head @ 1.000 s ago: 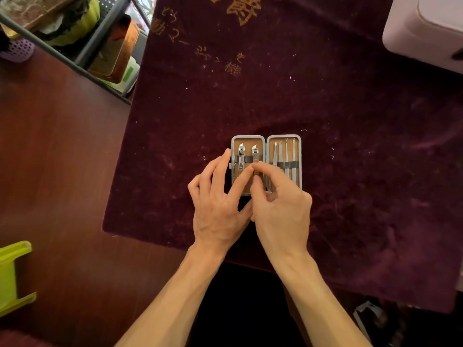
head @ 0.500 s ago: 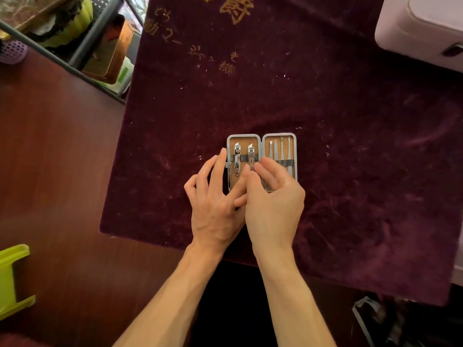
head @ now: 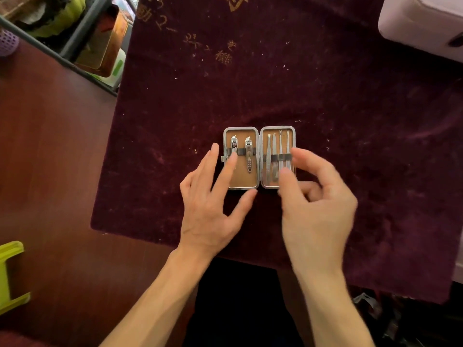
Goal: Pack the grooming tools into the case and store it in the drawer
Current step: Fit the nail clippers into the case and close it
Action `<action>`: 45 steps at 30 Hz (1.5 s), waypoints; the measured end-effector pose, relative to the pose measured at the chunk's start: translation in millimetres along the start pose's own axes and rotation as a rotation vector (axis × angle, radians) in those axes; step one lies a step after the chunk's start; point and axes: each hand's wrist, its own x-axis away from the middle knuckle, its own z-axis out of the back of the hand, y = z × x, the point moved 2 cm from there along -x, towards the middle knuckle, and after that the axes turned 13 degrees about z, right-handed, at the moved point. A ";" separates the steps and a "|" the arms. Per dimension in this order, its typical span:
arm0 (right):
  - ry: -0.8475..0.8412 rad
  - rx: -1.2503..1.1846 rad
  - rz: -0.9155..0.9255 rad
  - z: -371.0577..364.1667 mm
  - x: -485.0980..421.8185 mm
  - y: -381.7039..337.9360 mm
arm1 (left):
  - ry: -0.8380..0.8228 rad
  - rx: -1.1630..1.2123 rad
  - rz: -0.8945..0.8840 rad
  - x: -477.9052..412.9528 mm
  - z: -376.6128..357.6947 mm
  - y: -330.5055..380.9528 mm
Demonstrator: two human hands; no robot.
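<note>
Head view, read left to right. A lime-green plastic piece (head: 10, 276) sits at the left edge on a reddish-brown wooden table (head: 50, 171), with a dark metal wire rack (head: 82, 36) at the upper left. A dark purple velvet cloth with gold characters (head: 350, 121) covers the table's centre and right. The left hand (head: 208, 209) lies on the cloth with fingers straight and spread, holding nothing. Its index fingertip overlaps the left half of the open grey-rimmed, tan-lined rectangular grooming case (head: 242, 177), and its thumb tip lies just beside the case's near edge. The case lies flat at the centre of the cloth. Two chrome nail clippers (head: 248, 155) sit under a dark strap in the left half, and four slender steel tools (head: 274, 151) sit under a strap in the right half. The right hand (head: 315, 209), blurred, hovers over the case's near right corner. Its fingers are loosely curled, the thumb and index finger are apart, and it grips nothing visible. A pale pink rounded box (head: 421, 23) occupies the upper right corner.
</note>
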 end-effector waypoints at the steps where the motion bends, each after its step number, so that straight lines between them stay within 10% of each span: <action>1: 0.007 0.045 0.015 8.4 -3.9 7.6 | -0.013 0.066 0.054 0.4 3.0 -1.3; 10: -0.167 0.164 -0.084 14.4 -20.1 54.1 | -0.010 0.279 0.369 -23.8 7.1 9.9; 45: -0.177 0.257 -0.059 0.9 -21.0 46.4 | 0.030 0.267 0.361 -27.2 1.3 17.5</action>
